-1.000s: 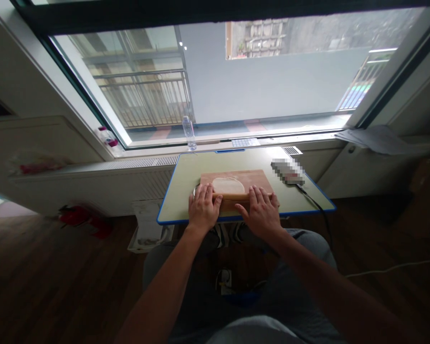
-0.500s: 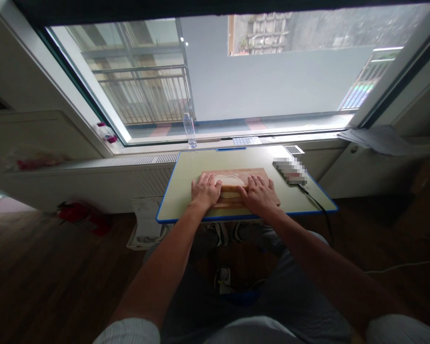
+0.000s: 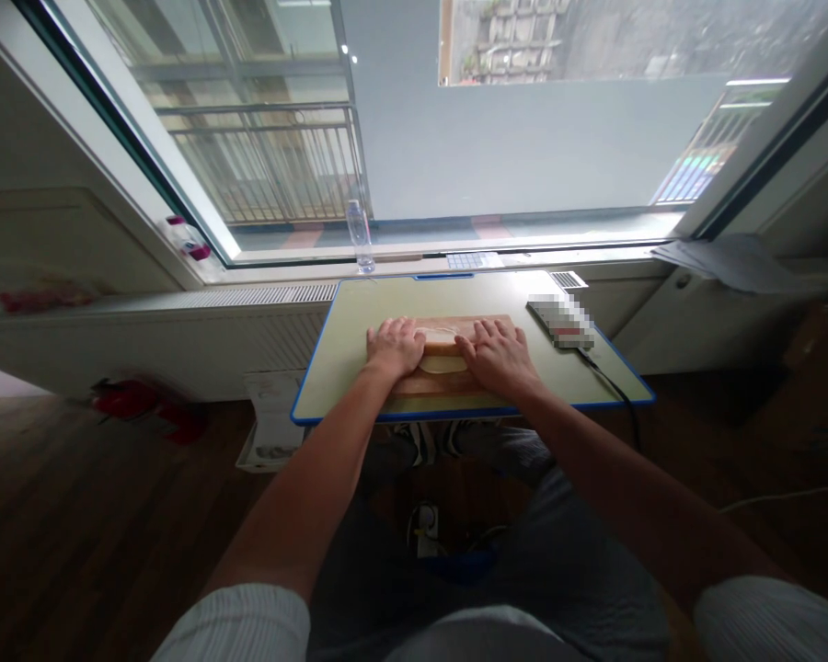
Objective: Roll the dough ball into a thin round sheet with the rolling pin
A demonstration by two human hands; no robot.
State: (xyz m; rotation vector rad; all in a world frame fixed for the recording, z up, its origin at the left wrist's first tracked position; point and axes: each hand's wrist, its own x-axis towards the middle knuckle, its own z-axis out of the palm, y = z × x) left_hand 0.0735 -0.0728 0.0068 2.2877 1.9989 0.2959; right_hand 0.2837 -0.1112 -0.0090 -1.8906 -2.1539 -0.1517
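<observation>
A light wooden rolling pin [image 3: 442, 348] lies crosswise over a flat, pale sheet of dough [image 3: 444, 364]. Beneath the dough is a wooden cutting board [image 3: 431, 383]. My left hand [image 3: 396, 348] covers the pin's left end, fingers over the top and thumb toward the middle. Over the other end, my right hand [image 3: 498, 354] presses in the same way. Both palms hide the pin's ends. Dough shows on the near side of the pin, with a thinner strip beyond it.
The board rests on a small pale table [image 3: 351, 317] with a blue rim. To the right lies a blurred-out device [image 3: 562, 322] with a black cable [image 3: 611, 384]. A clear bottle [image 3: 360, 237] stands on the windowsill. A red fire extinguisher [image 3: 144, 405] is on the floor at left.
Both hands have pushed the rolling pin a little away from me, so less dough shows beyond it and more on the near side. The view has tilted slightly down.
</observation>
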